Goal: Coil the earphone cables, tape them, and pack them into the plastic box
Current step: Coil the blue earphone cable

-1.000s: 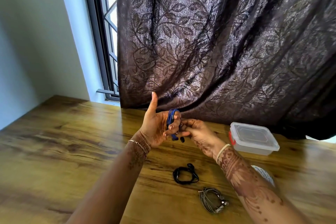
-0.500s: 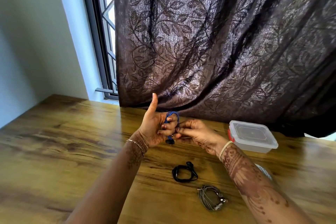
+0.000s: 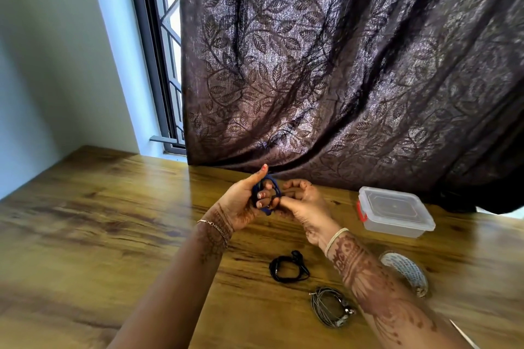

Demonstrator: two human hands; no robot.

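Note:
A blue earphone cable is wound in a coil around the curled fingers of my left hand, whose thumb points up. My right hand meets it from the right, fingers curled and pinching the cable near the coil. Both hands are raised over the wooden table. A coiled black earphone and a coiled grey earphone lie on the table below my hands. The lidded clear plastic box with a red clasp stands at the right. A roll of tape lies partly behind my right forearm.
A dark leaf-patterned curtain hangs behind the table, its hem touching the tabletop just past my hands. A window frame and a pale wall are at the back left. The table's left half is bare wood.
My hands have moved closer together and the blue coil has tightened around my left fingers. My left thumb has tilted down toward the coil. The view has shifted slightly.

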